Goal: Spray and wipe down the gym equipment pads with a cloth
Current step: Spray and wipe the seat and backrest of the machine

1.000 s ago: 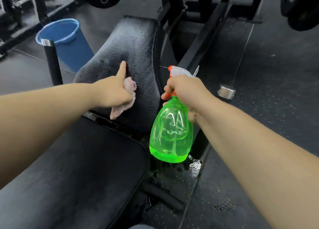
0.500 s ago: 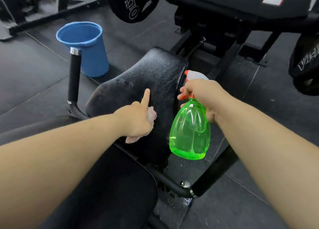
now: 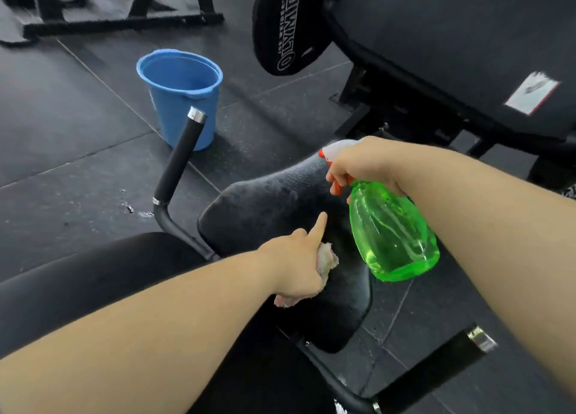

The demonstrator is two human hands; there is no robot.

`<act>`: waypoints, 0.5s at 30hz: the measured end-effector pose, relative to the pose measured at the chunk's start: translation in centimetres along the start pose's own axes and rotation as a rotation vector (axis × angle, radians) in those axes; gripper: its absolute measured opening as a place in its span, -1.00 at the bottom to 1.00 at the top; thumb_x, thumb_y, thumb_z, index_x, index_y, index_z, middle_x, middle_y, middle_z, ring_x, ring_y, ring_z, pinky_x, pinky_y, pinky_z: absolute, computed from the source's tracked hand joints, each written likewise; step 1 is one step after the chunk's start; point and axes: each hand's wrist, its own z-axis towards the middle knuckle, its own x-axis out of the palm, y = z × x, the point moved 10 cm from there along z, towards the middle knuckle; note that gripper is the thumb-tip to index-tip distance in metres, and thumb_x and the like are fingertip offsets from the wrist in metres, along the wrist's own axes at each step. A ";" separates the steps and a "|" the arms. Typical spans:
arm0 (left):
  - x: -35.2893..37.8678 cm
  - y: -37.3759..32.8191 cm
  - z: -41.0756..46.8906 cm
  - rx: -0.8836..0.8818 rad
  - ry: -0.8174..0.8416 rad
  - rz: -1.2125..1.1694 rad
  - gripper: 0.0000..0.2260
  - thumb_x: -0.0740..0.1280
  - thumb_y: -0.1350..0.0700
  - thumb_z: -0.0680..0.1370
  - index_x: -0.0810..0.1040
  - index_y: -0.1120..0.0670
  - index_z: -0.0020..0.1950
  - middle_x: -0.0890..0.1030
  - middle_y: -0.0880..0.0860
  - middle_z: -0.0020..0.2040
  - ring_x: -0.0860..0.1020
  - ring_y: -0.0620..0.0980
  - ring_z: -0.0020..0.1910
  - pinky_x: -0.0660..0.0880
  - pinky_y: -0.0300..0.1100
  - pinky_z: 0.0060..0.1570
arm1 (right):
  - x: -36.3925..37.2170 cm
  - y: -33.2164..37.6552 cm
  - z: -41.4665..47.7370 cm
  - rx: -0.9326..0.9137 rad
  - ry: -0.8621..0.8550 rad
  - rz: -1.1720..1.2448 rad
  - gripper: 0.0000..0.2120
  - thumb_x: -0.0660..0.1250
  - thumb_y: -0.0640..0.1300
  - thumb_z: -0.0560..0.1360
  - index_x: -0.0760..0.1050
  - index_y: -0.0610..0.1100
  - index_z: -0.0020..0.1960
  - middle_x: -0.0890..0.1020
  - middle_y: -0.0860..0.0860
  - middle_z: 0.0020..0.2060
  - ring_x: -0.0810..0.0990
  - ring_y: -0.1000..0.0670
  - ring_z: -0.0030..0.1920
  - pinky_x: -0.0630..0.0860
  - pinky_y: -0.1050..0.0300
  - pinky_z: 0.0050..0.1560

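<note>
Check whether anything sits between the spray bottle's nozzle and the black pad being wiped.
Nothing visible blocks it. The right hand holds the spray bottle over the pad; the left hand with the cloth is lower, out of the nozzle's line.

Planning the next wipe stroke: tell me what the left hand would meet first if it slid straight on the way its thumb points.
Probably just more of the black padded seat: the left hand points up along it. Depth is unclear.
</note>
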 end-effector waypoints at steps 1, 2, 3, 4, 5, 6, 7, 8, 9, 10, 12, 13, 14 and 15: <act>0.0 0.0 0.1 0.010 -0.007 0.003 -0.15 0.20 -0.06 0.52 -0.38 -0.02 0.56 0.37 0.11 0.34 0.54 0.15 0.13 0.50 0.06 0.15 | 0.1 0.1 0.5 0.021 0.006 -0.047 -0.55 0.15 -0.44 0.41 0.42 -0.34 0.30 0.60 -0.24 -0.08 0.65 -0.27 0.00 0.53 -0.12 0.09; -0.1 0.1 0.1 0.021 -0.028 0.009 -0.18 0.18 -0.08 0.54 -0.38 -0.03 0.56 0.36 0.11 0.34 0.54 0.15 0.13 0.50 0.07 0.15 | 0.3 0.5 1.0 0.040 0.018 -0.096 -0.55 0.16 -0.43 0.40 0.44 -0.31 0.28 0.61 -0.25 -0.07 0.66 -0.28 0.04 0.53 -0.13 0.11; -0.1 0.2 0.0 0.018 -0.050 0.002 -0.20 0.15 -0.08 0.56 -0.37 -0.03 0.56 0.36 0.11 0.33 0.54 0.16 0.10 0.51 0.07 0.12 | 0.8 1.0 1.5 0.050 0.040 -0.138 -0.55 0.16 -0.43 0.39 0.45 -0.32 0.26 0.63 -0.27 -0.04 0.66 -0.28 0.03 0.53 -0.11 0.08; -0.2 0.1 0.1 0.018 -0.079 -0.001 -0.22 0.13 -0.08 0.57 -0.37 -0.03 0.56 0.36 0.12 0.32 0.55 0.16 0.06 0.53 0.07 0.08 | 1.2 1.3 2.0 0.066 0.059 -0.173 -0.57 0.15 -0.44 0.38 0.45 -0.36 0.23 0.64 -0.31 -0.01 0.66 -0.28 -0.02 0.50 -0.06 0.02; -0.3 0.0 0.2 0.012 -0.092 0.018 -0.24 0.11 -0.08 0.57 -0.37 -0.03 0.56 0.36 0.12 0.31 0.56 0.17 0.03 0.54 0.07 0.04 | 1.4 1.4 2.3 0.074 0.073 -0.202 -0.62 0.14 -0.45 0.39 0.48 -0.37 0.18 0.64 -0.33 0.00 0.63 -0.24 -0.07 0.47 -0.02 -0.01; -0.4 -0.1 0.4 0.003 -0.102 0.033 -0.24 0.11 -0.07 0.58 -0.38 -0.03 0.56 0.37 0.13 0.29 0.57 0.17 0.01 0.55 0.06 0.00 | 1.7 1.4 2.4 0.089 0.094 -0.223 -0.68 0.14 -0.45 0.40 0.51 -0.35 0.10 0.65 -0.34 -0.02 0.62 -0.21 -0.08 0.46 -0.01 0.00; -0.4 -0.1 0.5 -0.006 -0.110 0.032 -0.24 0.12 -0.06 0.58 -0.38 -0.03 0.56 0.37 0.13 0.28 0.58 0.17 0.01 0.55 0.05 -0.03 | 2.0 1.3 2.6 0.101 0.111 -0.233 -0.70 0.15 -0.45 0.41 0.52 -0.34 0.08 0.66 -0.32 -0.03 0.62 -0.20 -0.06 0.49 -0.03 0.03; -0.4 -0.3 0.5 -0.014 -0.115 0.038 -0.23 0.13 -0.05 0.58 -0.38 -0.02 0.56 0.36 0.13 0.28 0.57 0.18 0.00 0.55 0.04 -0.08 | 2.1 1.1 2.8 0.111 0.114 -0.248 -0.72 0.16 -0.43 0.41 0.53 -0.34 0.06 0.66 -0.31 -0.04 0.62 -0.20 -0.05 0.51 -0.05 0.07; -0.4 -0.5 0.6 -0.028 -0.109 0.052 -0.21 0.15 -0.03 0.57 -0.39 -0.01 0.56 0.36 0.14 0.27 0.56 0.18 0.01 0.52 0.01 -0.14 | 2.1 1.0 3.0 0.111 0.108 -0.250 -0.77 0.17 -0.42 0.41 0.54 -0.31 -0.01 0.67 -0.29 -0.06 0.61 -0.18 -0.06 0.51 -0.05 0.08; -0.6 -0.8 0.5 -0.047 -0.088 0.067 -0.18 0.19 0.00 0.56 -0.39 0.01 0.56 0.36 0.15 0.26 0.55 0.19 0.01 0.46 -0.03 -0.20 | 2.2 0.8 2.8 0.113 0.106 -0.251 -0.82 0.18 -0.41 0.41 0.52 -0.24 -0.10 0.67 -0.27 -0.08 0.59 -0.15 -0.09 0.49 -0.02 0.07; -0.8 -1.3 0.3 -0.080 -0.023 0.083 -0.15 0.24 0.06 0.53 -0.34 0.04 0.57 0.35 0.17 0.20 0.49 0.17 -0.07 0.38 -0.05 -0.24 | 3.0 0.5 2.8 0.097 0.144 -0.259 -0.81 0.20 -0.35 0.44 0.46 -0.08 -0.15 0.66 -0.19 -0.09 0.61 -0.06 -0.10 0.47 0.01 0.17; -0.8 -1.2 0.2 -0.088 0.019 0.095 -0.19 0.25 0.09 0.51 -0.22 0.05 0.59 0.33 0.18 0.13 0.45 0.15 -0.15 0.38 -0.06 -0.27 | 3.8 0.8 2.9 0.060 0.184 -0.258 -0.81 0.23 -0.30 0.44 0.46 -0.03 -0.10 0.66 -0.15 -0.08 0.64 -0.03 -0.08 0.48 -0.02 0.24; -0.7 -1.2 0.1 -0.078 0.051 0.102 -0.29 0.24 0.12 0.50 -0.02 0.06 0.58 0.30 0.16 0.02 0.42 0.14 -0.20 0.38 -0.08 -0.32 | 4.4 1.3 2.7 0.035 0.210 -0.225 -0.80 0.27 -0.25 0.42 0.46 0.02 -0.04 0.67 -0.16 -0.06 0.66 -0.02 -0.05 0.50 -0.07 0.26; -0.6 -1.2 -0.2 -0.051 0.068 0.108 -0.48 0.23 0.14 0.49 0.23 0.07 0.45 0.28 0.12 -0.07 0.43 0.15 -0.20 0.37 -0.09 -0.37 | 5.2 2.0 2.6 0.005 0.244 -0.200 -0.77 0.29 -0.22 0.41 0.46 0.05 0.00 0.68 -0.18 -0.03 0.67 -0.02 -0.04 0.54 -0.10 0.23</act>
